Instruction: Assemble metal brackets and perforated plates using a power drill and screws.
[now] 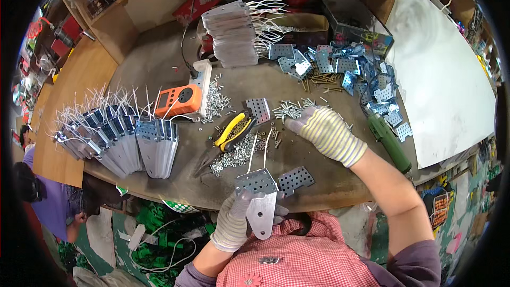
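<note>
My left hand (234, 219), in a striped grey glove, grips a flat metal plate (261, 213) with a rounded, holed end near the bench's front edge. A perforated metal bracket (257, 180) sits at the plate's upper end, with two white wires rising from it. At the near edge of a pile of screws (288, 109), my gloved right hand (332, 135) has its fingers drawn together; whatever lies between the fingertips is hidden. A loose perforated bracket (296, 180) rests beside the held plate, and another bracket (258, 110) lies beyond the nuts (234, 155). Yellow-and-black pliers (234, 131) lie across those nuts.
Plates with wires stand fanned at left (156, 149) and stacked at the back (231, 34). An orange multimeter (179, 100) leans by a power strip (201, 77). Blue-silver brackets (345, 66) are heaped at back right. A green power screwdriver (389, 143) lies at the right edge.
</note>
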`<action>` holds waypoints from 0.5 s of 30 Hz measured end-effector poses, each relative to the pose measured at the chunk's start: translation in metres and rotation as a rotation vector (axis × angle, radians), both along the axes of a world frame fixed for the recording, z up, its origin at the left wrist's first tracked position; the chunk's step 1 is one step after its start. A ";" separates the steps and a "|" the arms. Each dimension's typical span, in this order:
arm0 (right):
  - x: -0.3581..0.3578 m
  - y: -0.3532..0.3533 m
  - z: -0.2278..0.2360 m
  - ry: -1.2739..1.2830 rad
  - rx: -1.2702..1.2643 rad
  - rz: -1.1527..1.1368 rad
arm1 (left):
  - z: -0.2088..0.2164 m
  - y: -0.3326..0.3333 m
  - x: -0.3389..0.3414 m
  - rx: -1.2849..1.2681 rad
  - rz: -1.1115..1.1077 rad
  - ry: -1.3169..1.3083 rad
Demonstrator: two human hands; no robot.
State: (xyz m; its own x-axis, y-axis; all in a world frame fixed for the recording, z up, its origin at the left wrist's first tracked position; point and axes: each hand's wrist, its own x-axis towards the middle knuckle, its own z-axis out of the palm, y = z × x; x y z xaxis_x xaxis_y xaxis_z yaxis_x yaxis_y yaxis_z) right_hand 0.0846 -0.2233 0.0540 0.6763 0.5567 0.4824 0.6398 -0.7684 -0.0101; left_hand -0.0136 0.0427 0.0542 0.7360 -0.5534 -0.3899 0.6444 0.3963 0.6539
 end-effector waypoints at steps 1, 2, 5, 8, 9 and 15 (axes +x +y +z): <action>0.006 0.003 0.000 0.064 -0.299 0.044 | -0.001 0.002 -0.001 0.007 0.022 -0.006; 0.008 0.006 0.003 0.066 -0.299 0.059 | -0.001 0.001 -0.003 0.008 0.037 -0.001; 0.009 0.010 0.008 0.123 -0.413 0.160 | 0.008 -0.005 -0.003 0.116 0.146 -0.089; 0.017 0.004 0.004 0.182 -0.252 0.144 | 0.002 0.000 -0.001 0.035 0.094 -0.079; 0.016 0.002 0.001 0.266 -0.212 0.067 | 0.001 -0.001 -0.001 0.037 0.094 -0.086; -0.054 0.035 0.026 0.634 0.730 0.019 | 0.004 -0.003 0.000 0.104 0.136 -0.061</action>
